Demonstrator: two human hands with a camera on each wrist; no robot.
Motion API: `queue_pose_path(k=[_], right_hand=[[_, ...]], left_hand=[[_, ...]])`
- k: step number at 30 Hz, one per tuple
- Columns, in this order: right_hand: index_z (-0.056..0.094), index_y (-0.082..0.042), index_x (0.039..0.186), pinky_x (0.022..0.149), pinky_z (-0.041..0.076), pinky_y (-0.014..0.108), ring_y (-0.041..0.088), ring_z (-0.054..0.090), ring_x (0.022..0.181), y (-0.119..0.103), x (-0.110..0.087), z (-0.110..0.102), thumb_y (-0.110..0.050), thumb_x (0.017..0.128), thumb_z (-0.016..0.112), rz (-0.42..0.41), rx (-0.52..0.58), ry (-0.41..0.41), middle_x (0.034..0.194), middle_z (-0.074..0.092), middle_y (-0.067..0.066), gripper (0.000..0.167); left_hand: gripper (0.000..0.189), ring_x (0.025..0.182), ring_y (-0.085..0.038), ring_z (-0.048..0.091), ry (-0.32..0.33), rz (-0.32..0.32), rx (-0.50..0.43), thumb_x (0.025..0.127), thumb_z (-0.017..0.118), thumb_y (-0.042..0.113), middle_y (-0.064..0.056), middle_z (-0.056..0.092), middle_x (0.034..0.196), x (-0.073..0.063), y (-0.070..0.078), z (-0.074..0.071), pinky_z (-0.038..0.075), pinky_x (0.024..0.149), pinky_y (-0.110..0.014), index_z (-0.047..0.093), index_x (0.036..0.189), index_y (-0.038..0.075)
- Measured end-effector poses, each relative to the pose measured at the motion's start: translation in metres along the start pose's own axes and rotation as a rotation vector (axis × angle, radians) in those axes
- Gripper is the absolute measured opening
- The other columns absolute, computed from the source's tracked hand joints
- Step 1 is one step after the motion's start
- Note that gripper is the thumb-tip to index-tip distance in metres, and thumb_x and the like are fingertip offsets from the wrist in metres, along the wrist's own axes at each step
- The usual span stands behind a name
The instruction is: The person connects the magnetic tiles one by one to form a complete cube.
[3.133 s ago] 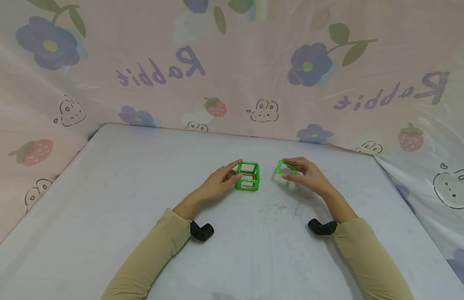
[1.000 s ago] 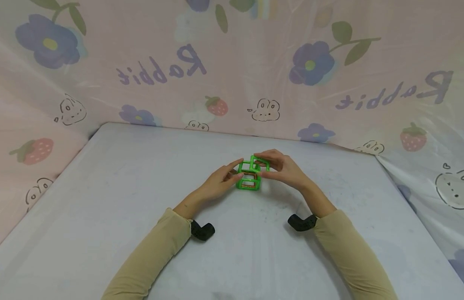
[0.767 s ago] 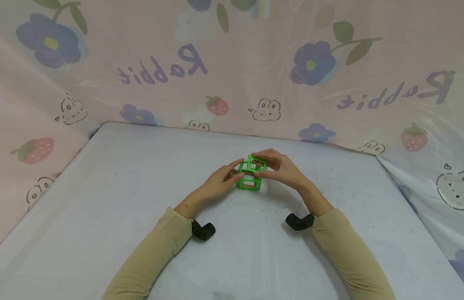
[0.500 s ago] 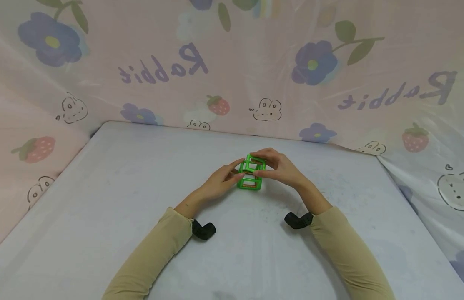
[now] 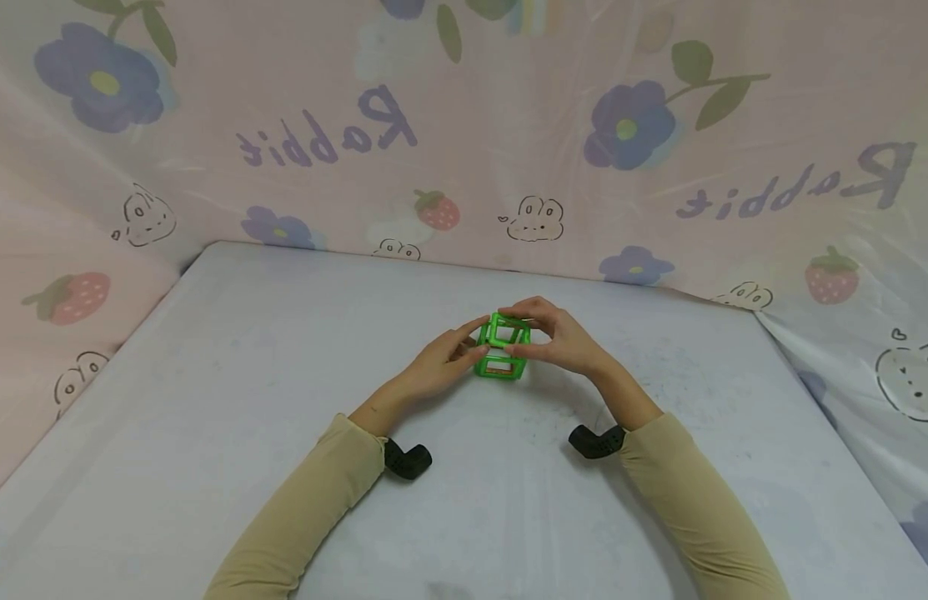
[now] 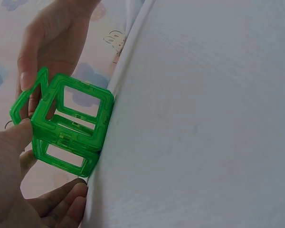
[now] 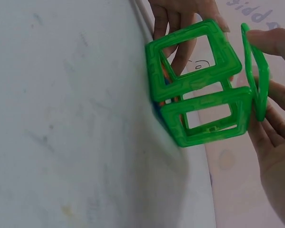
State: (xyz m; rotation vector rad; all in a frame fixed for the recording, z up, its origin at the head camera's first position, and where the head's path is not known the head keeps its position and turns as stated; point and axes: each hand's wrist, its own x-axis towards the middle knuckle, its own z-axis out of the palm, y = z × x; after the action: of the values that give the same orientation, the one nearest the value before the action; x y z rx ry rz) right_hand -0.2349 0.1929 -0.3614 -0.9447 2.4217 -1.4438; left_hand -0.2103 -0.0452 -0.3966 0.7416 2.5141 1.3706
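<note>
A cube of green magnetic tiles [image 5: 498, 361] stands on the table, open in the middle of each frame, with some orange and blue low down in the right wrist view. My left hand [image 5: 437, 364] holds its left side, thumb at the near top corner and index finger at the far one. Between thumb and fingers, my right hand [image 5: 572, 342] pinches a loose green square tile [image 7: 262, 83] over the cube's top. The tile tilts, its lower edge close to the top rim in the left wrist view. Parts of the left fingers are hidden behind the cube [image 6: 66, 137].
The table has a white cover [image 5: 283, 333] with faint smudges. A pale printed curtain [image 5: 464, 150] with flowers, strawberries and rabbits hangs along its back and sides. A black curved device [image 5: 408, 461] sits at the left wrist, another black device [image 5: 597, 442] at the right.
My right hand has brought the square tile leftward from beside the cube to over its top, and has lowered and tilted it there. The left hand has stayed at the cube's left side.
</note>
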Motion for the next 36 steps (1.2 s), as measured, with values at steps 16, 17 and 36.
queue_pose_path(k=[16, 17, 36], right_hand=[[0.056, -0.008, 0.135, 0.105, 0.03, 0.06, 0.029, 0.042, 0.125, 0.0002, -0.0003, 0.0026, -0.013, 0.084, 0.073, 0.026, -0.095, -0.033, 0.129, 0.049, 0.011, 0.053], [0.056, -0.008, 0.135, 0.105, 0.03, 0.06, 0.029, 0.041, 0.126, -0.0004, -0.0004, 0.0027, -0.013, 0.084, 0.073, 0.024, -0.093, -0.034, 0.129, 0.049, 0.011, 0.053], [0.06, -0.009, 0.13, 0.108, 0.027, 0.06, 0.028, 0.039, 0.129, -0.0015, -0.0005, 0.0067, -0.012, 0.085, 0.073, 0.027, -0.149, -0.022, 0.132, 0.048, 0.009, 0.047]], left_hand=[[0.054, 0.111, -0.03, 0.057, -0.006, 0.069, -0.012, 0.103, 0.044, 0.027, -0.019, 0.054, 0.13, -0.0008, -0.0024, 0.0, 0.044, 0.097, -0.047, 0.027, 0.153, 0.017], [0.053, 0.111, -0.03, 0.057, -0.006, 0.071, -0.015, 0.103, 0.044, 0.027, -0.019, 0.054, 0.13, -0.0006, -0.0028, 0.0002, 0.044, 0.097, -0.047, 0.027, 0.153, 0.016], [0.051, 0.11, -0.029, 0.057, -0.015, 0.067, -0.018, 0.105, 0.04, 0.027, -0.018, 0.056, 0.128, 0.0006, -0.0022, -0.0002, 0.043, 0.096, -0.048, 0.027, 0.152, 0.013]])
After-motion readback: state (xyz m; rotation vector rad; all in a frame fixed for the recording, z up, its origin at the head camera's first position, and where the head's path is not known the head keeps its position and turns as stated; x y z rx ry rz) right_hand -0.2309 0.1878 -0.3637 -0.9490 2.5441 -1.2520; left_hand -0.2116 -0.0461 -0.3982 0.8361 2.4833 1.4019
